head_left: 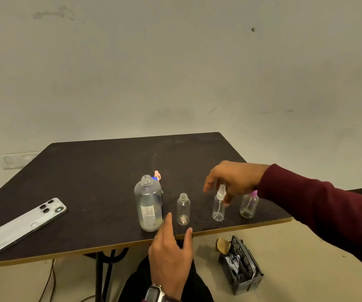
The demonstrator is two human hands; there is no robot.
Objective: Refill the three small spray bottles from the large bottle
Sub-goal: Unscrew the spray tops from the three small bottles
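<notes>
left hand [171, 253] bottom centre, fingers loosely spread, holding nothing, just below the uncapped large bottle [148, 203], right hand [230, 179] reaching in from right, fingers pinching middle spray bottle [218, 205] pump, dark surface [88, 182]

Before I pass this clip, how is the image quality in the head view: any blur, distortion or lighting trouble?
Head view: dim, flat, yellowish light with soft shadows; wide-angle bending curves the table edges; the right hand over the middle spray bottle is slightly motion-blurred; the large bottle label is too soft to read; no harsh glare; the left hand looks fairly sharp.
</notes>
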